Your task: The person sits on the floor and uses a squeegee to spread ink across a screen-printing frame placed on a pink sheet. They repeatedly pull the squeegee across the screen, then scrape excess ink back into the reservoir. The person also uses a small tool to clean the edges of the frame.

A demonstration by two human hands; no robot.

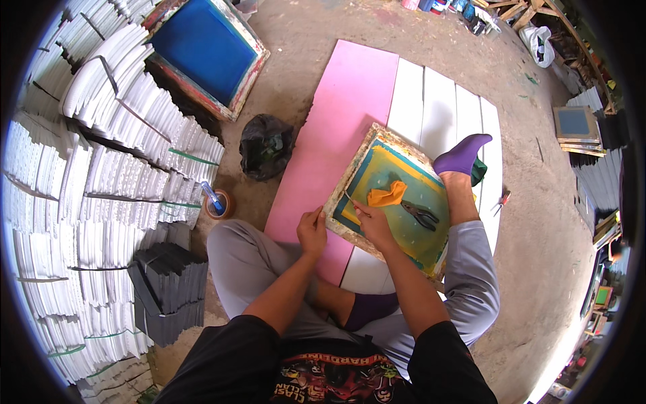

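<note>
And just off centre toward four o'clock, the bare right hand (369, 225) hides part of a slim, pale, stick-like thing (349, 196), too small to identify; a purple-socked foot (461, 156) half-covers a dark-green lump (479, 172) at three; strapped white stacks (101, 246) run out of view at nine.

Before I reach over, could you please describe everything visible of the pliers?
The pliers look dark, with a metal-like head and two blackish handles slightly spread. They lie flat on the yellow-green mesh of the framed screen, nose pointing up-left toward the orange cloth, handles toward lower right. The right grip is left of them, not touching. Cloth contact is unclear.
</note>
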